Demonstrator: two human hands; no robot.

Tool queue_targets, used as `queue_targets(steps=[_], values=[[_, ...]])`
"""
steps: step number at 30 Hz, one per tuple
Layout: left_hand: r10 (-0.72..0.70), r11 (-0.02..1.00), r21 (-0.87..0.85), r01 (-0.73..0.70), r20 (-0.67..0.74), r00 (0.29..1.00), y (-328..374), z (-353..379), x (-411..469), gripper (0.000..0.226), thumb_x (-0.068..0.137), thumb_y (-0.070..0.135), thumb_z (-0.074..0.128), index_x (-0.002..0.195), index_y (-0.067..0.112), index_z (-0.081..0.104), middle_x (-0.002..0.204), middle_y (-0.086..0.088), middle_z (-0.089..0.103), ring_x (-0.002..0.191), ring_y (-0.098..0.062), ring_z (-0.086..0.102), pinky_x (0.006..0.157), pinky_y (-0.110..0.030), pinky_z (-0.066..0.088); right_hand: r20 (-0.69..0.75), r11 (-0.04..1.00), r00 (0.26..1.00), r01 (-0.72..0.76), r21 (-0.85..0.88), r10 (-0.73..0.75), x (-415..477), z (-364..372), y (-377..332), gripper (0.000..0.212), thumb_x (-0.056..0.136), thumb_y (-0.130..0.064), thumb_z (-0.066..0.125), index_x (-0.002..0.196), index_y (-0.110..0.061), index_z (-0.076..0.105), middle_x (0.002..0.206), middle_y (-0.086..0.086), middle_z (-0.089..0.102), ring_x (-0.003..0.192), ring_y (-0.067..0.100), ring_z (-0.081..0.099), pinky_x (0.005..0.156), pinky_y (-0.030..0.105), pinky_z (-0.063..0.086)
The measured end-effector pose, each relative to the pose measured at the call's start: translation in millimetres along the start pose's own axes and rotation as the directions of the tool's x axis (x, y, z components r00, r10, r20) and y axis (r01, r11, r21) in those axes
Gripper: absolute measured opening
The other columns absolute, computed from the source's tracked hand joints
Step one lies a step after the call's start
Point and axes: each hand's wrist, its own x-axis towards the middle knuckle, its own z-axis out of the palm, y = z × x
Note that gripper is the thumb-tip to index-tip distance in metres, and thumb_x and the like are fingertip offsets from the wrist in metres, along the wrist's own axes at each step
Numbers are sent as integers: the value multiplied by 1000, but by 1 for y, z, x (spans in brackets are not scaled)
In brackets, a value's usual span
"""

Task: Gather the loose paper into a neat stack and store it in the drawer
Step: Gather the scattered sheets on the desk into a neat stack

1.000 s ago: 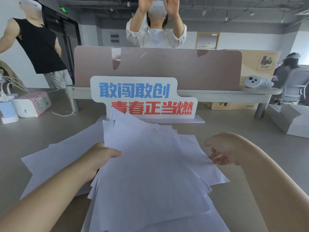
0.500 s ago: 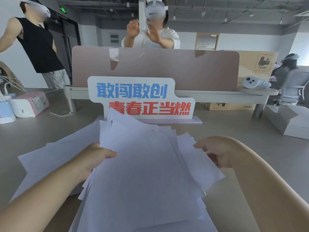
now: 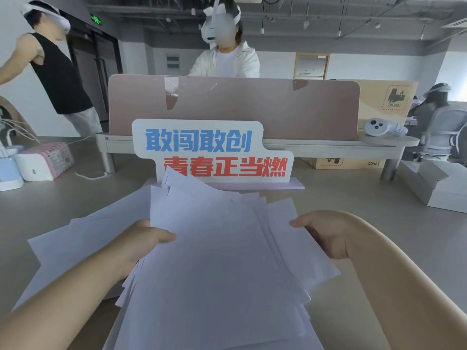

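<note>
White paper [image 3: 214, 261] is lying on a grey-beige desk [image 3: 374, 218]. At twelve o'clock a white sign [image 3: 151, 132] is showing blue and red characters — at nine, a pink-striped pack [image 3: 49, 159] is sitting.

The table [image 3: 366, 203] carries loose paper [image 3: 214, 261] between the left hand [image 3: 141, 246] and right hand [image 3: 326, 233]. A sign [image 3: 209, 152] stands beyond them, with a box [image 3: 434, 188] further right.

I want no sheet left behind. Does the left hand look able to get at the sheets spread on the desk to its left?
Probably, but not while busy: the left hand grips the left edge of the pile. The spread sheets lie just beside it, mostly uncovered.
</note>
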Motion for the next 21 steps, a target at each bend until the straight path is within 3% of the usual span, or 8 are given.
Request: queue_targets(steps=[2, 6, 8, 11, 14, 17, 19, 21], values=[[3, 1000, 2, -3, -3, 1000, 0, 0, -1, 25, 81, 11, 69, 106, 7, 68, 98, -12, 75, 93, -34, 69, 91, -45, 53, -35, 996, 999, -3, -85, 0, 4, 4, 4, 25, 84, -12, 69, 107, -1, 66, 97, 13, 72, 83, 28, 68, 73, 35, 54], [-2, 1000, -15, 2, -3, 1000, 2, 0, -2, 20, 83, 8, 67, 102, 6, 68, 97, -13, 74, 90, -35, 69, 89, -44, 53, -207, 968, 975, 30, -248, -84, 10, 15, 12, 29, 78, -11, 70, 105, -1, 68, 106, 17, 69, 98, 35, 65, 91, 41, 51], [2, 1000, -7, -2, -21, 1000, 2, -1, -3, 25, 80, 9, 69, 105, 4, 66, 99, -14, 73, 91, -34, 68, 87, -43, 54, -261, 969, 956, 73, -234, -135, 6, 17, 12, 20, 80, -7, 67, 97, 2, 67, 99, 16, 68, 90, 32, 64, 78, 35, 51], [16, 1000, -2, -16, -44, 999, 2, -3, -4, 27, 77, 6, 69, 104, 1, 66, 97, -18, 72, 86, -34, 69, 76, -37, 56, -368, 945, 887, 186, -269, -279, -10, 11, 3, 4, 79, 3, 59, 75, 3, 60, 74, 15, 56, 68, 26, 51, 54, 26, 34], [22, 999, -29, -23, -43, 999, 4, -5, -7, 24, 77, 1, 65, 100, -2, 69, 94, -22, 72, 83, -38, 69, 79, -42, 57, -497, 895, 756, 268, -358, -425, -38, -3, -16, 9, 74, 3, 55, 65, 3, 57, 62, 11, 50, 64, 26, 47, 54, 27, 32], [26, 998, -53, -28, -52, 998, 4, -4, -7, 30, 78, -1, 65, 107, -3, 63, 102, -22, 68, 84, -36, 66, 71, -34, 54, -560, 807, 590, 338, -484, -582, -79, -10, -40, 16, 74, 1, 51, 78, 8, 65, 63, 12, 53, 64, 26, 48, 54, 27, 34], [21, 998, -52, -22, -32, 999, 3, -5, -5, 36, 76, 2, 66, 111, -3, 62, 105, -21, 68, 90, -37, 66, 82, -39, 54, -516, 674, 444, 370, -639, -732, -108, -4, -52, 17, 79, -1, 49, 82, 3, 65, 67, 13, 56, 71, 31, 49, 52, 28, 35], [22, 999, -48, -23, -15, 1000, 3, -6, -6, 41, 71, 7, 67, 111, -1, 64, 107, -21, 68, 94, -37, 66, 90, -42, 51, -449, 524, 271, 396, -754, -851, -135, 10, -61, 21, 85, -3, 48, 94, 3, 66, 75, 23, 62, 75, 39, 52, 59, 36, 45]])
